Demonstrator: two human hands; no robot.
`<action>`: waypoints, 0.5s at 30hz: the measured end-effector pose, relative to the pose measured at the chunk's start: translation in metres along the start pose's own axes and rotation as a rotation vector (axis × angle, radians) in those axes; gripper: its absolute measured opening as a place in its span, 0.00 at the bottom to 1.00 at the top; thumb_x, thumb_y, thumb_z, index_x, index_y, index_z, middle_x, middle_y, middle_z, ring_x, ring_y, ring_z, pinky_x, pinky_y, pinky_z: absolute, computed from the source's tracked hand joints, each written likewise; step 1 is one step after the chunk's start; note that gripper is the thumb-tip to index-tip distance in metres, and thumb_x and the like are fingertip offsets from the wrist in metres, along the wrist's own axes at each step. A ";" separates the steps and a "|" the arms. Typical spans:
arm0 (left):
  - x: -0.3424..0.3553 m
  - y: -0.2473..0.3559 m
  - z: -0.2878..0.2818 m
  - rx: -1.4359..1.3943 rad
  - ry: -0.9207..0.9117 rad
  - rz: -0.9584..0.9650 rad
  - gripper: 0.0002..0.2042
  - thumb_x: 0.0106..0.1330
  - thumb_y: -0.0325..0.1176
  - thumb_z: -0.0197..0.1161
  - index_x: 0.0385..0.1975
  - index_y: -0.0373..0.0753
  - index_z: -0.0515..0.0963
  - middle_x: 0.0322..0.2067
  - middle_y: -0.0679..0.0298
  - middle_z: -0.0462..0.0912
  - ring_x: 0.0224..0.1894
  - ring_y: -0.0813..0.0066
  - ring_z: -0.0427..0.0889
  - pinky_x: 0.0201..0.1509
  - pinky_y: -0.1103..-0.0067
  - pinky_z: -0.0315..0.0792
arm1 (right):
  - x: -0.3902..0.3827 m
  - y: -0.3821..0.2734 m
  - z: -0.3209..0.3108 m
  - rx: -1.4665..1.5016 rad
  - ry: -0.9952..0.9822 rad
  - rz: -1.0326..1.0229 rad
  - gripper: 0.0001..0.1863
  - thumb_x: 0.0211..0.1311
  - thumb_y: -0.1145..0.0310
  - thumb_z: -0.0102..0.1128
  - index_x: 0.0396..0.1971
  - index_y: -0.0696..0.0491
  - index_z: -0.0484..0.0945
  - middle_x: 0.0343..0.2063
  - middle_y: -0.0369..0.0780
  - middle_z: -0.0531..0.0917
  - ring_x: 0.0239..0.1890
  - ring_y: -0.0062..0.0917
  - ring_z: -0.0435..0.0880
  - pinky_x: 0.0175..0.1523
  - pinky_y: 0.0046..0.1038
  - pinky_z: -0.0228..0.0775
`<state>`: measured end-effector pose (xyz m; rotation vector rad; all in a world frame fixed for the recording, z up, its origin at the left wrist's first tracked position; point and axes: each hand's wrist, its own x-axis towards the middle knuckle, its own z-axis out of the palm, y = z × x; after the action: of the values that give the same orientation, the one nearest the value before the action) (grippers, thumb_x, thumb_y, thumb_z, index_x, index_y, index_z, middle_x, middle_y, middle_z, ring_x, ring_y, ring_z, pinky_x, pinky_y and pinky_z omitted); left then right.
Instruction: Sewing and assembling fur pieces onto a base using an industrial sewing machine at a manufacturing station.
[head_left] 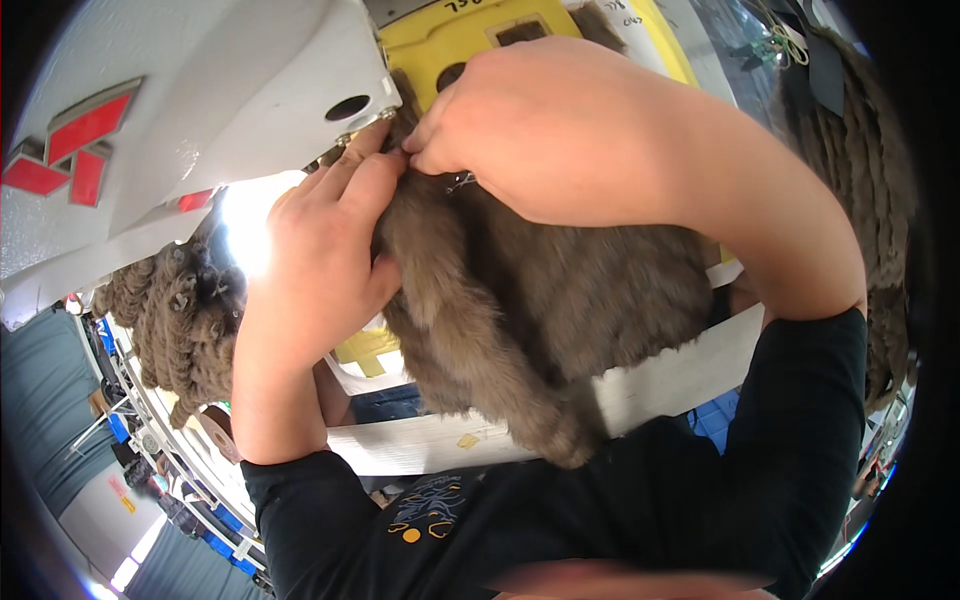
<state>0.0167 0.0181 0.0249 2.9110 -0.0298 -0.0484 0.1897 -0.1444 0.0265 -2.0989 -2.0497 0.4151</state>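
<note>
A brown fur piece lies across the work surface, with a long folded strip hanging toward my body. My left hand presses and grips its upper edge beside small metal parts under a white machine housing. My right hand is closed in a pinch on the same fur edge, its fingertips touching near my left fingers. A yellow board with cut-out holes shows behind my right hand. What lies under my fingertips is partly hidden.
Bundles of pleated brown fur sit at left and far right. A white ledge runs below the work. A bright lamp glows left of my left hand. A roll and shelving show at the lower left.
</note>
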 end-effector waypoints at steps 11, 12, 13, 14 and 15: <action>-0.003 0.003 0.000 -0.117 -0.048 0.000 0.25 0.41 0.20 0.66 0.44 0.38 0.73 0.66 0.51 0.76 0.52 0.46 0.82 0.51 0.61 0.80 | -0.006 -0.008 -0.002 0.024 0.003 0.024 0.12 0.56 0.76 0.60 0.37 0.50 0.89 0.35 0.39 0.89 0.42 0.37 0.88 0.48 0.37 0.81; -0.003 0.003 0.000 -0.116 -0.046 -0.002 0.25 0.41 0.20 0.66 0.44 0.38 0.73 0.66 0.51 0.76 0.52 0.46 0.82 0.51 0.61 0.80 | -0.007 -0.007 0.000 0.015 0.053 0.016 0.12 0.55 0.76 0.61 0.36 0.50 0.89 0.35 0.39 0.89 0.42 0.37 0.88 0.49 0.37 0.81; -0.003 0.003 0.001 -0.116 -0.043 0.006 0.25 0.41 0.20 0.66 0.45 0.39 0.73 0.66 0.51 0.75 0.52 0.46 0.82 0.51 0.61 0.80 | -0.008 -0.006 0.001 0.014 0.054 0.013 0.12 0.55 0.76 0.61 0.36 0.50 0.89 0.35 0.39 0.89 0.42 0.37 0.88 0.49 0.37 0.81; -0.003 0.002 0.002 -0.116 -0.040 0.014 0.26 0.41 0.20 0.67 0.46 0.39 0.73 0.67 0.52 0.74 0.52 0.46 0.82 0.51 0.61 0.80 | -0.009 -0.005 0.002 0.007 0.098 -0.008 0.12 0.55 0.76 0.61 0.36 0.50 0.89 0.34 0.39 0.89 0.42 0.38 0.87 0.49 0.37 0.80; -0.002 0.002 0.003 -0.115 -0.040 0.015 0.26 0.41 0.20 0.67 0.46 0.39 0.73 0.67 0.52 0.74 0.52 0.46 0.82 0.51 0.61 0.80 | -0.009 -0.005 0.002 0.001 0.142 -0.026 0.12 0.54 0.76 0.62 0.37 0.50 0.90 0.33 0.39 0.89 0.42 0.38 0.87 0.49 0.37 0.80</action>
<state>0.0145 0.0154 0.0225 2.7947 -0.0538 -0.1028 0.1847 -0.1536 0.0269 -2.0352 -1.9934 0.2555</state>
